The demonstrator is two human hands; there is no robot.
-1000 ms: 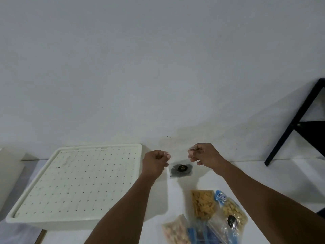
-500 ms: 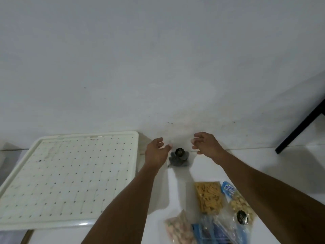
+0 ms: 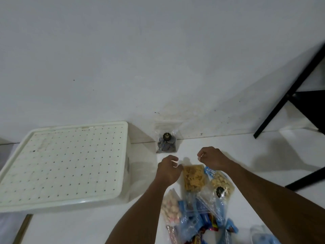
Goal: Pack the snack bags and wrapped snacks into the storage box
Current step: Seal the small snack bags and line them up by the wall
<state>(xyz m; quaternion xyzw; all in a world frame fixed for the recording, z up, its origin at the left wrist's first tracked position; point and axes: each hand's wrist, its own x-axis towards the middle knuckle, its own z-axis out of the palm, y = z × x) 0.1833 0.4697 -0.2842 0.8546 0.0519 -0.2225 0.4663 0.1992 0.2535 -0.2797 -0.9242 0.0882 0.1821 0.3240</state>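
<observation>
Item: storage box (image 3: 63,166). White plastic, lid on, lid face gridded with small holes. It sits on the left of the table (image 3: 84,228), back edge near the wall (image 3: 158,59).

Item: dark-snack bag (image 3: 166,142). Small clear pouch of dark wrapped pieces with a round black label. It stands upright against the wall, just right of the box.

Item: snack pile, near edge of the table. It includes a yellow-stick bag (image 3: 194,176), a tan-ball bag (image 3: 222,184), a pink-ball bag (image 3: 170,208) and blue wrapped snacks (image 3: 193,221), all overlapping.

Change: a second ago both hands held the dark-snack bag up by its top corners. It now stands free, and the hands have drawn back to the pile.

Hands: left hand (image 3: 168,170) and right hand (image 3: 212,158) have curled fingers at either top corner of the yellow-stick bag. Whether they pinch its clear edge cannot be told.

Surroundings: black frame (image 3: 288,95) against the wall, far right. The forearms cover part of the pile.
</observation>
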